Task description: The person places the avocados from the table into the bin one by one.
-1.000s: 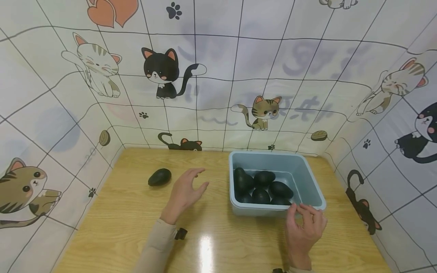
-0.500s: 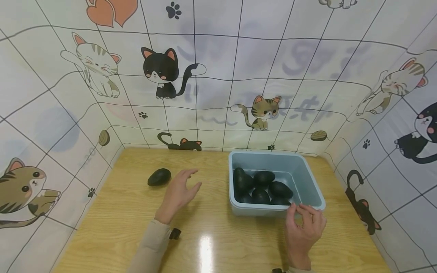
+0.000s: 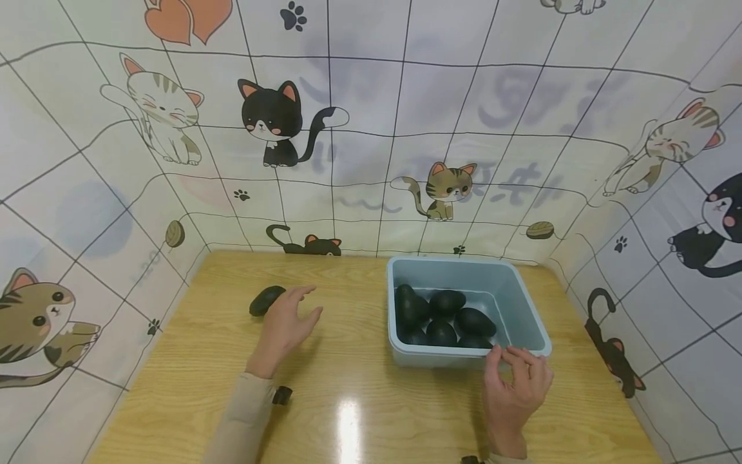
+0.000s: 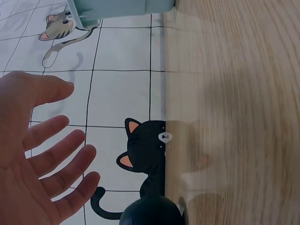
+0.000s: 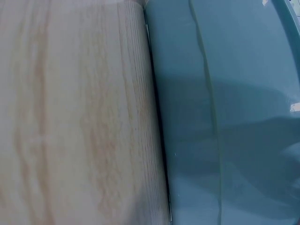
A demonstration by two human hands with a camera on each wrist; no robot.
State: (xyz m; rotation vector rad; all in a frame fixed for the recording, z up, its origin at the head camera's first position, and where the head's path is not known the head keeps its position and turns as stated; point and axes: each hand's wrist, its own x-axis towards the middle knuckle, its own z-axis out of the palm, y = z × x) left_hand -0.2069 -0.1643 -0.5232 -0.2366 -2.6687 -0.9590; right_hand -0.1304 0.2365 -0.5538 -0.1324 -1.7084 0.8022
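A single dark green avocado (image 3: 266, 301) lies on the table at the left. My left hand (image 3: 285, 325) is just to its right, fingers spread loosely and nothing in them, overlapping the avocado's edge in the head view. In the left wrist view the relaxed left hand (image 4: 37, 150) shows at the left, with the avocado (image 4: 152, 212) at the bottom edge. A light blue plastic bin (image 3: 440, 356) stands at the right with several avocados (image 3: 445, 303) inside, gathered at its left. My right hand (image 3: 518, 390) holds the bin's front rim near the right corner, fingertips at the edge.
The wooden table (image 3: 359, 412) meets a white cloth backdrop (image 3: 371, 161) printed with cartoon cats at the back and both sides. The bin's smooth outer wall (image 5: 225, 112) fills the right of the right wrist view.
My left hand has moved left, away from the bin and up to the lone avocado, partly covering it now. The right hand has stayed at the bin's rim.
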